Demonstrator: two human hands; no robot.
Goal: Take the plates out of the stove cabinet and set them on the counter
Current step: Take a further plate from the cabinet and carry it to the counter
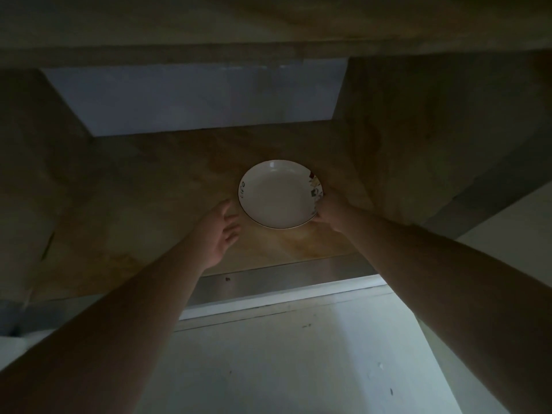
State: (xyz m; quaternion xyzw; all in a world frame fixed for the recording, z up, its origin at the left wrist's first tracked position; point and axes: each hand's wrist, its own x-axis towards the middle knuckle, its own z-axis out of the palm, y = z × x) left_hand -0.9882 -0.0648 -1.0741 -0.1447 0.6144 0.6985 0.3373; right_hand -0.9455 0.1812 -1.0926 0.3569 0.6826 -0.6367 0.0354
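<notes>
A white plate (279, 194) with a thin dark rim and a printed pattern on its right edge lies flat on the brownish floor of the dim cabinet (155, 186). My right hand (330, 212) grips the plate's right rim, with the fingers hidden under its edge. Just left of the plate, my left hand (219, 231) is open, its fingers relaxed and a little short of the rim. Both forearms reach in from the bottom of the view.
The cabinet has brown side walls (433, 138) and a pale back panel (194, 97). A metal sill (283, 279) runs along the front edge. Below it is a light tiled floor (283, 369).
</notes>
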